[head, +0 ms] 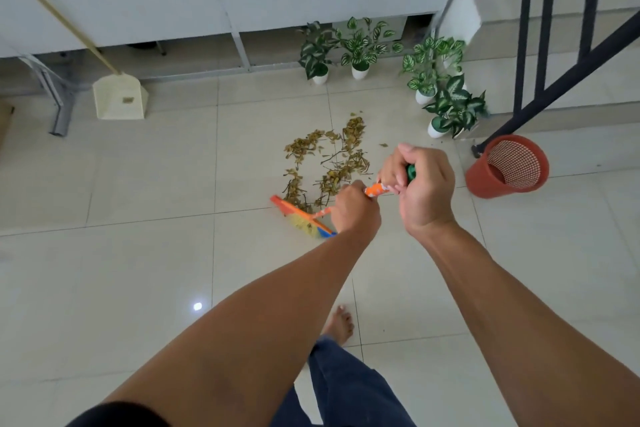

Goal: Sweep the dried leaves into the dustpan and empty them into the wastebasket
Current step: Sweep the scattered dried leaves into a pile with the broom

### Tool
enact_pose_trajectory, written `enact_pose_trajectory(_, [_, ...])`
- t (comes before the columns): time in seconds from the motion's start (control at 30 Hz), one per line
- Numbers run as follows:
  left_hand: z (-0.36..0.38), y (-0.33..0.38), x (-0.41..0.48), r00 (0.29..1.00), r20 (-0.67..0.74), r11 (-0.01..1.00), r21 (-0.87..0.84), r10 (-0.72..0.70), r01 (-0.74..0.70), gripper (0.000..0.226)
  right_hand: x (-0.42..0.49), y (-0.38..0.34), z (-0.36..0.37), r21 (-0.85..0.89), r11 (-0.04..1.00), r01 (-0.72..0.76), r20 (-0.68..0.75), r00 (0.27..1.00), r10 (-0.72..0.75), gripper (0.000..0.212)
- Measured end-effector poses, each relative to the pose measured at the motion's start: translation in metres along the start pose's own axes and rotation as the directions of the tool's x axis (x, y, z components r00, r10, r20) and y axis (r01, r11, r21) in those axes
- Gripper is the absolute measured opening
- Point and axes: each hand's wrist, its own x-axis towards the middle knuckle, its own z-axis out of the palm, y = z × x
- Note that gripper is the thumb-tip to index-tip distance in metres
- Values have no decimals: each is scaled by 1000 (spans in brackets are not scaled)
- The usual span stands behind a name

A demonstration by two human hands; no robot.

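Dried brown leaves [325, 159] lie scattered on the pale tiled floor, ahead of me. I hold an orange broom [301, 217] by its handle: my left hand [355, 206] grips lower on the shaft, my right hand [420, 184] is closed around the green top end. The broom's head rests on the floor at the near left edge of the leaves. A cream dustpan [119, 97] with a long pale handle stands at the far left, well away from the leaves. A red wastebasket [507, 166] with mesh sides lies tilted on the right.
Several small potted plants [358, 48] in white pots stand behind and to the right of the leaves. A dark stair railing [554, 73] rises at the right above the wastebasket. A white counter on metal legs [59, 114] runs along the back. My bare foot [341, 324] is below.
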Motion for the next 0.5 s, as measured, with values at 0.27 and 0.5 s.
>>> enact_pose_trajectory(0.27, [-7, 25, -7, 991, -134, 999, -44, 8, -15, 20, 3, -27, -5, 54, 997, 56, 39, 998, -58, 47])
enact_pose_trajectory(0.5, [16, 11, -11, 998, -53, 999, -15, -29, 28, 21, -7, -15, -15, -20, 1000, 19, 2, 1000, -19, 39])
